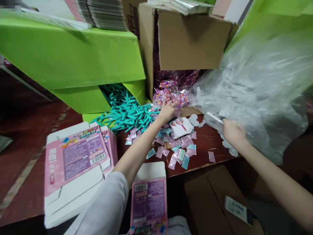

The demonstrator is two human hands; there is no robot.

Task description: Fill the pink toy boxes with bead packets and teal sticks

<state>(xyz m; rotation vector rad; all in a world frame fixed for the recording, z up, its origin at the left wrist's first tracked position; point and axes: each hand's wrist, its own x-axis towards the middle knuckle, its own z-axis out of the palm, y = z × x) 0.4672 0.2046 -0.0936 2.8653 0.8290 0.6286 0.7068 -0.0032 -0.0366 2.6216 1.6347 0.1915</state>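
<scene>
While the half-open left hand touches bead bags, the right hand clasps plastic.

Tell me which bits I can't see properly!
All in the head view:
Inside the brown cardboard box: its hanging flap and shadow hide much of it.
What the clear, white-edged thing at the right hand is: blur smears it.
Pink-and-purple flat printed carton at the bottom: cut off by the picture's edge; its fine print is too small.
Whether the left hand grips the clear bags of colourful beads: its fingers hide the contact.
</scene>
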